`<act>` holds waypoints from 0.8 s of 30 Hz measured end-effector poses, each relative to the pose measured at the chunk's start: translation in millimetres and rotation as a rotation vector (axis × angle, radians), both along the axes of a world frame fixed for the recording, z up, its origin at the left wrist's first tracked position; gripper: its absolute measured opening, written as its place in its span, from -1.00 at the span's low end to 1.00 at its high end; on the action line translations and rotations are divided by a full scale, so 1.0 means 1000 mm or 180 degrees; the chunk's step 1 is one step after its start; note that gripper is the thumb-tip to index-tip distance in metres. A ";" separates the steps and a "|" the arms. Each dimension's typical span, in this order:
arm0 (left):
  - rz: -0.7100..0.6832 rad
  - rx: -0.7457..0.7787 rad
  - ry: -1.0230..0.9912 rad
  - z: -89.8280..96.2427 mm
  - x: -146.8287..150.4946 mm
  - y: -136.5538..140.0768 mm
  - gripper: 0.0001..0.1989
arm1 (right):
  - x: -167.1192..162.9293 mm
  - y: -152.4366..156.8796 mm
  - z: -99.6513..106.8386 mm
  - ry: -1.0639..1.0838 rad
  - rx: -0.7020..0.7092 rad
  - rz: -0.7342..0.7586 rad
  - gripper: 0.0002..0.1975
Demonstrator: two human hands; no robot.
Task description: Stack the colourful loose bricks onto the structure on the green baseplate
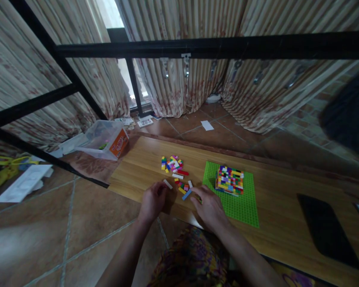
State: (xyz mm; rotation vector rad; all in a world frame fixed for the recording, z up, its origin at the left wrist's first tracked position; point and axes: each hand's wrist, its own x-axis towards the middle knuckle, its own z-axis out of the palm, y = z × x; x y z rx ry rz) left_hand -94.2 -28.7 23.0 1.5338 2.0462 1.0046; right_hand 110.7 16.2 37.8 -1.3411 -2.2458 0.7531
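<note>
At the apparent brick-selection step, the right hand [210, 209] pinches a blue brick [186, 195], the left hand's [153, 201] grasp near a white brick [168, 183] is indeterminable, and seating would require alignment.

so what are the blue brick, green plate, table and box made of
Blue brick: likely hard plastic, evenly coloured, edges straight. Green plate: likely plastic, textured with a grid of studs. Table: smooth wood or laminate; grain and a soft sheen show, but not which. Box: probably clear plastic, translucent and slightly cloudy.
</note>
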 end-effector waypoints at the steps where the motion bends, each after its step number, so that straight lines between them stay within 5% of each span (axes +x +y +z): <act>1: 0.0031 -0.0018 0.0086 -0.001 0.000 0.002 -0.86 | -0.003 0.004 0.001 -0.0054 0.0015 0.0059 -0.75; 14: -0.0296 0.0193 -0.0613 -0.005 0.010 0.000 -0.68 | -0.026 0.039 -0.006 -0.0719 -0.0276 -0.0005 -0.88; 20: -0.0256 0.0148 0.0056 -0.010 0.042 -0.011 -0.29 | -0.029 0.048 -0.007 -0.0519 -0.0501 -0.0115 -0.92; 24: 0.0003 0.0006 0.0391 -0.014 0.051 -0.004 -0.36 | -0.031 0.047 -0.009 -0.0570 -0.0375 -0.0261 -0.91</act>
